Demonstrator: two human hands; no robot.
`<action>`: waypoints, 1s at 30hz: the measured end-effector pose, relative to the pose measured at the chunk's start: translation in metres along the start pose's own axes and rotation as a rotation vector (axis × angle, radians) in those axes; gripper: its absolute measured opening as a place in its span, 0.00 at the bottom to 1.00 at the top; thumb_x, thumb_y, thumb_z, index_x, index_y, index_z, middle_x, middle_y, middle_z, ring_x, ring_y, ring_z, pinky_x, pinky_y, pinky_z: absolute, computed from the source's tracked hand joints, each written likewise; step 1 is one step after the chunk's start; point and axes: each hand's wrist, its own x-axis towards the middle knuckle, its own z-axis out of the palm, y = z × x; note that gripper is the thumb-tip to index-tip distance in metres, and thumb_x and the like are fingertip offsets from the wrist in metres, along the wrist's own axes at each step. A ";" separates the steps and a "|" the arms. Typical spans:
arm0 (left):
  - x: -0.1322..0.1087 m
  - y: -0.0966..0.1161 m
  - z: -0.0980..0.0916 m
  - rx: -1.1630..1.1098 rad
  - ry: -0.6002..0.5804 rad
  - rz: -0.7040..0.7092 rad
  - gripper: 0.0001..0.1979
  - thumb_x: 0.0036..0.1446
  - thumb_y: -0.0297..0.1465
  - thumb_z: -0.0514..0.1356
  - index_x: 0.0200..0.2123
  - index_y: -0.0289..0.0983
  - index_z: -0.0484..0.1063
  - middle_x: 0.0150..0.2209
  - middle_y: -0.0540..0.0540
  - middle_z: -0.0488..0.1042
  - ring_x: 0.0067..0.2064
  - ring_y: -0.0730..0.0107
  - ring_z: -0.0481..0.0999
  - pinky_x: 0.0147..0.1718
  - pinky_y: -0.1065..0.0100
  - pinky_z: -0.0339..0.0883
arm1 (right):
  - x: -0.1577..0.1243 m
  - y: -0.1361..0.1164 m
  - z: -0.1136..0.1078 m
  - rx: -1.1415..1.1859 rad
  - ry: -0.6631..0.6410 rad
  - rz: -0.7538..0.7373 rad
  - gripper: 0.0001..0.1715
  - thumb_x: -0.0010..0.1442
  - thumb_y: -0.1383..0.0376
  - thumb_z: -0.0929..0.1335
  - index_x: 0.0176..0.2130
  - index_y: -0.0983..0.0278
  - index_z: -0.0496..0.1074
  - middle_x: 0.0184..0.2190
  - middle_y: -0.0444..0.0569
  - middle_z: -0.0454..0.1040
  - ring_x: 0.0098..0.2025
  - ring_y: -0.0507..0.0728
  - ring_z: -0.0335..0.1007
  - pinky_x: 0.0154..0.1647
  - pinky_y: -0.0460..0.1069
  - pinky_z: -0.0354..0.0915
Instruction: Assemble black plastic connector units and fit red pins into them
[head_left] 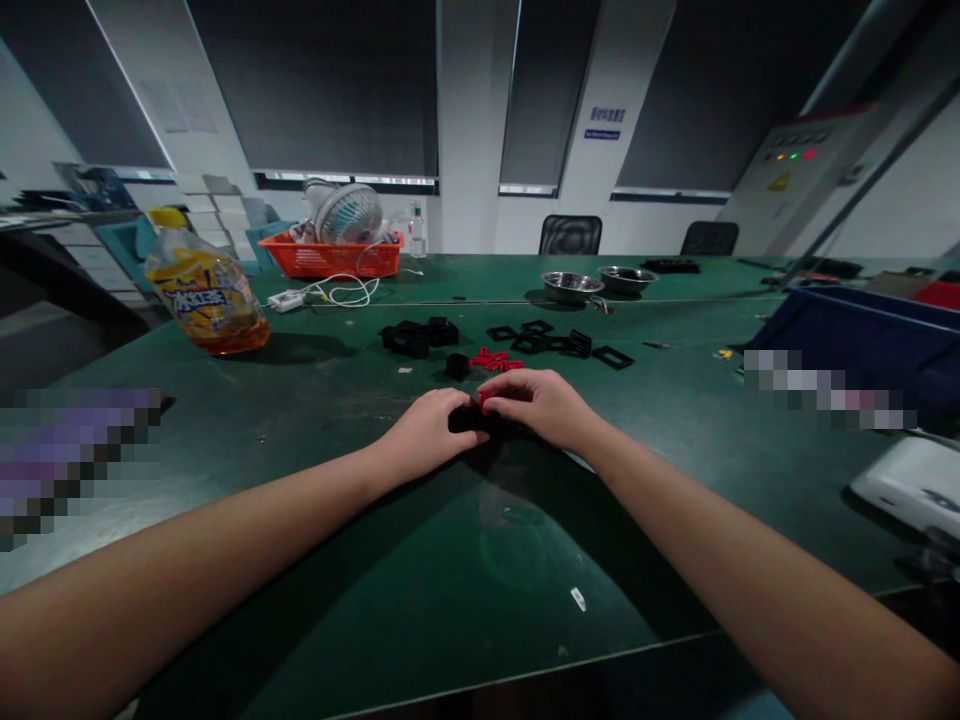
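My left hand point(435, 430) is closed around a black plastic part point(468, 418), thumb in front and fingers behind. My right hand point(536, 402) pinches a small red plastic piece point(484, 402) between thumb and fingertips, right at the black part; whether the two touch, I cannot tell. Just beyond my hands lies a small heap of red pieces point(496, 360), with a single black block point(457, 366) to its left. Farther back are a pile of black blocks point(417, 338) and several flat black rectangular frames point(613, 357).
A bottle of orange liquid point(206, 290) stands at the left. Behind are an orange basket point(330, 258) with a fan, a white cable point(352, 290) and two metal bowls point(571, 287). To the right are a blue bin point(862, 335) and a white device point(911, 485).
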 end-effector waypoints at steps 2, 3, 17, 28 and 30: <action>0.000 0.000 0.000 0.004 0.001 0.001 0.13 0.54 0.35 0.62 0.42 0.34 0.75 0.43 0.39 0.77 0.46 0.53 0.75 0.46 0.55 0.67 | 0.000 -0.001 0.000 -0.004 -0.001 0.001 0.10 0.55 0.68 0.70 0.39 0.62 0.79 0.35 0.48 0.80 0.36 0.54 0.74 0.41 0.52 0.69; 0.000 0.000 0.001 0.006 0.002 0.000 0.13 0.55 0.35 0.62 0.42 0.35 0.75 0.43 0.39 0.77 0.45 0.54 0.75 0.46 0.55 0.67 | 0.000 -0.001 0.000 -0.004 -0.001 0.004 0.10 0.55 0.68 0.70 0.38 0.62 0.79 0.35 0.48 0.80 0.36 0.54 0.74 0.41 0.52 0.69; 0.001 0.000 0.001 0.002 0.003 -0.006 0.12 0.54 0.33 0.62 0.42 0.35 0.75 0.43 0.39 0.78 0.45 0.54 0.75 0.46 0.56 0.67 | -0.001 -0.002 -0.001 0.017 -0.012 0.012 0.09 0.54 0.69 0.70 0.38 0.63 0.79 0.35 0.48 0.80 0.35 0.54 0.74 0.39 0.50 0.68; 0.001 -0.001 0.002 -0.007 0.005 0.000 0.14 0.54 0.33 0.63 0.43 0.33 0.75 0.44 0.39 0.77 0.46 0.54 0.75 0.47 0.56 0.67 | -0.002 -0.006 -0.002 -0.005 -0.017 0.015 0.09 0.54 0.69 0.70 0.38 0.63 0.79 0.34 0.48 0.80 0.35 0.54 0.74 0.39 0.50 0.68; 0.001 0.000 0.001 0.002 -0.007 -0.008 0.14 0.54 0.33 0.63 0.43 0.32 0.75 0.44 0.38 0.77 0.46 0.54 0.74 0.47 0.56 0.67 | -0.002 -0.005 -0.002 -0.021 -0.019 0.006 0.09 0.55 0.69 0.71 0.38 0.63 0.79 0.34 0.48 0.80 0.35 0.53 0.74 0.38 0.50 0.68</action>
